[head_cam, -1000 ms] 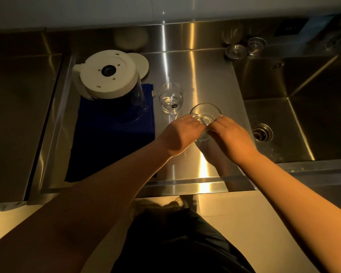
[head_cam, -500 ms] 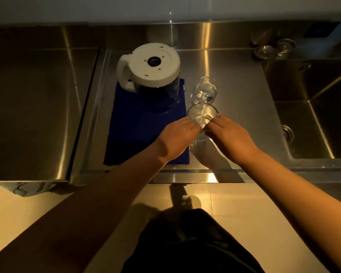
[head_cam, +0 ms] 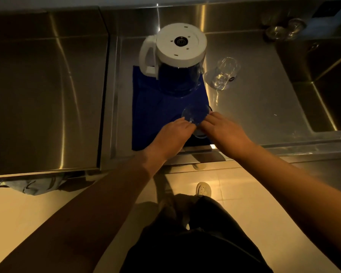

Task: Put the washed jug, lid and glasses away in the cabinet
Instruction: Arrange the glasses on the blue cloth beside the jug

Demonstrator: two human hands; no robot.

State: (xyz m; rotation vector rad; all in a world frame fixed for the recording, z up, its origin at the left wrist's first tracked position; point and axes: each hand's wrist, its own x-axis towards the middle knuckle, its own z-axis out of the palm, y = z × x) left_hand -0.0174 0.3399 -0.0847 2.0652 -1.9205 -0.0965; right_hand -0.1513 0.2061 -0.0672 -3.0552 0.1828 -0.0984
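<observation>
Behind the held glass [head_cam: 195,116]: upturned jug [head_cam: 180,62], second glass [head_cam: 222,73].

You are looking down on a stainless steel counter [head_cam: 47,95] that runs the full width under dim, warm yellow light, with bright streaks glinting off the metal. A sunken steel sink [head_cam: 327,91] sits at your right, a steel backsplash [head_cam: 224,14] rises along the far edge, and a blue mat [head_cam: 152,119] lies on the recessed middle section of the counter. Below the counter edge you see pale glossy floor tiles [head_cam: 234,194] and a crumpled grey-blue cloth [head_cam: 34,186] lying on the floor at your left.
</observation>
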